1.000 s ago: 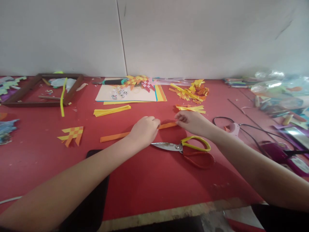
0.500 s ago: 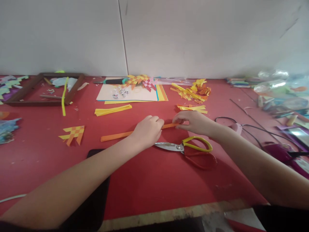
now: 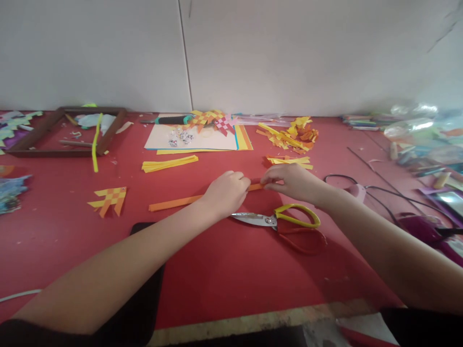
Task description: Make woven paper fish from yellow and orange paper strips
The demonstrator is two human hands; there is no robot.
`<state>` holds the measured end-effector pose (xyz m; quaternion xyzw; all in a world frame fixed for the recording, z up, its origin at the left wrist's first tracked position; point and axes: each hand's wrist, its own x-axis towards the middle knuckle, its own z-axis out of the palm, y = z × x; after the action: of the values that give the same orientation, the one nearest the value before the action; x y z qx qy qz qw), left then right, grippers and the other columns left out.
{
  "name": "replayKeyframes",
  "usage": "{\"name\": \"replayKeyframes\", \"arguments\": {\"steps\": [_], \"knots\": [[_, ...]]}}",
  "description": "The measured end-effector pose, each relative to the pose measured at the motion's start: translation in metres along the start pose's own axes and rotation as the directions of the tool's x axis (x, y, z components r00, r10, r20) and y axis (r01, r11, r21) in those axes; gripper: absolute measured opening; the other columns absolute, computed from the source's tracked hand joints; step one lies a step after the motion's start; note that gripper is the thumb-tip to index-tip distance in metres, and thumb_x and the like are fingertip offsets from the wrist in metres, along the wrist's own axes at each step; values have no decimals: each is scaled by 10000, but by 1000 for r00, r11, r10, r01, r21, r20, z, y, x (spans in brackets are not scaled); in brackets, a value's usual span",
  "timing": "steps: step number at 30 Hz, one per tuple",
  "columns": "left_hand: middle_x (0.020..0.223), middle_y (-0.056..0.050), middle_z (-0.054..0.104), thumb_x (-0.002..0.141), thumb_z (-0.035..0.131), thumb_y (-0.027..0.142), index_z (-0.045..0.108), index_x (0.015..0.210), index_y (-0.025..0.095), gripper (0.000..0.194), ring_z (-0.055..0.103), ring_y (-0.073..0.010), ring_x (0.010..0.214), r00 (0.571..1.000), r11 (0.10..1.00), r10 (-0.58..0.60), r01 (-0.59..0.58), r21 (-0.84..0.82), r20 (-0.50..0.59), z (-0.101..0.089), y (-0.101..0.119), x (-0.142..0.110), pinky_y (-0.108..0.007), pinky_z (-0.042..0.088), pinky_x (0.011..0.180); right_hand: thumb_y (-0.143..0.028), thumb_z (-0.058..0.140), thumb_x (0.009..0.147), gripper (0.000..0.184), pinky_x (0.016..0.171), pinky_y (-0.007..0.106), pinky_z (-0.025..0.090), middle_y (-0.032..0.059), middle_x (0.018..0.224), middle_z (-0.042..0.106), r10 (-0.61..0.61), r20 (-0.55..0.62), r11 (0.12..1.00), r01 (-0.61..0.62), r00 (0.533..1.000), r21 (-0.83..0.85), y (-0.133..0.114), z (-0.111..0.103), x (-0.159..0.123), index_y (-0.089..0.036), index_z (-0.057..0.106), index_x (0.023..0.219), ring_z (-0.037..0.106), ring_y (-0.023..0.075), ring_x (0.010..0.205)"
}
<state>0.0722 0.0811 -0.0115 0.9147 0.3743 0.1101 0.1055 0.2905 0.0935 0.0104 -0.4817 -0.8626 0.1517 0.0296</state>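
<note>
Orange paper strips [image 3: 175, 203] lie across the middle of the red table, partly covered by my hands. My left hand [image 3: 229, 193] is closed over the strips, its fingertips curled down and hidden. At their right end, my right hand [image 3: 289, 180] pinches the orange paper between thumb and fingers. Scissors [image 3: 269, 220] with one yellow and one red handle lie just in front of my hands. A bundle of yellow paper strips [image 3: 170, 164] rests beyond, to the left. Further left sits a woven yellow and orange paper fish [image 3: 111, 200].
Behind my hands are paper sheets [image 3: 213, 142], a utility knife [image 3: 171, 120] and a heap of paper scraps [image 3: 291, 135]. A brown wooden frame [image 3: 50, 155] stands at the back left. On the right are a glue gun [image 3: 421, 229], its cord and assorted craft supplies. A black tablet-like object [image 3: 144, 289] lies under my left forearm.
My left hand has slid slightly right along the orange strips, toward my right hand. The right hand keeps its pinch; the view has shifted a little.
</note>
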Motion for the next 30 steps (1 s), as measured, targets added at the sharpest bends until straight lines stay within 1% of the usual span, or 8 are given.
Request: {"name": "replayKeyframes", "arguments": {"steps": [6, 11, 14, 18, 20, 22, 26, 30], "knots": [[928, -124, 676, 908, 465, 159, 691, 891, 101, 233, 608, -242, 894, 999, 1000, -28, 29, -6, 14, 1, 0, 1, -366, 489, 829, -260, 512, 861, 217, 755, 316, 455, 36, 893, 733, -24, 0, 1000, 24, 1000, -1, 5, 3, 3, -221, 725, 845, 645, 201, 818], [917, -123, 670, 893, 467, 138, 701, 879, 105, 237, 608, -241, 898, 999, 999, -47, 47, -4, 22, 1, 1, 2, -364, 492, 830, -221, 514, 830, 210, 747, 309, 459, 37, 890, 724, -26, 36, 1000, 25, 999, 15, 7, 1, 8, -214, 724, 835, 643, 194, 815], [925, -130, 670, 884, 476, 138, 709, 874, 106, 235, 615, -245, 907, 996, 997, -76, 76, -3, 35, -1, 3, 4, -366, 492, 836, -178, 534, 781, 183, 709, 286, 454, 26, 859, 717, 3, 70, 1000, -4, 998, 14, 8, 0, 12, -211, 712, 807, 638, 183, 794], [927, -163, 670, 869, 486, 133, 719, 872, 99, 236, 640, -266, 895, 987, 989, -148, 148, -2, 63, -6, 7, 10, -386, 499, 801, -224, 593, 756, 144, 645, 267, 437, 9, 840, 711, 84, 127, 996, -86, 988, 12, 8, -3, 20, -224, 696, 856, 629, 179, 757], [895, -164, 681, 852, 506, 124, 722, 863, 101, 217, 657, -268, 850, 980, 984, -177, 179, -8, 92, -8, 7, 13, -385, 503, 757, -229, 593, 764, 137, 634, 268, 426, 15, 843, 710, 92, 159, 996, -90, 983, -20, 7, -5, 24, -224, 696, 855, 622, 181, 752], [857, -146, 696, 830, 541, 116, 721, 859, 116, 182, 670, -261, 801, 973, 980, -194, 198, -22, 125, -8, 6, 16, -371, 503, 709, -187, 565, 768, 139, 632, 272, 415, 23, 833, 707, 88, 199, 994, -73, 976, -78, 4, -7, 28, -220, 693, 808, 614, 180, 743], [919, -113, 716, 840, 556, 128, 691, 977, 147, 194, 678, -235, 832, 968, 974, -210, 219, -56, 139, -6, 4, 18, -331, 501, 693, -157, 546, 760, 141, 624, 270, 394, 31, 808, 693, 69, 217, 989, -38, 974, -146, 1, -8, 30, -216, 674, 758, 601, 178, 729], [962, -153, 712, 861, 534, 126, 677, 1011, 109, 208, 680, -263, 888, 956, 966, -249, 257, -38, 156, -8, 9, 19, -352, 505, 743, -192, 539, 781, 119, 594, 254, 376, 29, 802, 683, 82, 214, 990, -56, 973, -126, 0, -8, 26, -209, 650, 819, 595, 173, 714]]}}
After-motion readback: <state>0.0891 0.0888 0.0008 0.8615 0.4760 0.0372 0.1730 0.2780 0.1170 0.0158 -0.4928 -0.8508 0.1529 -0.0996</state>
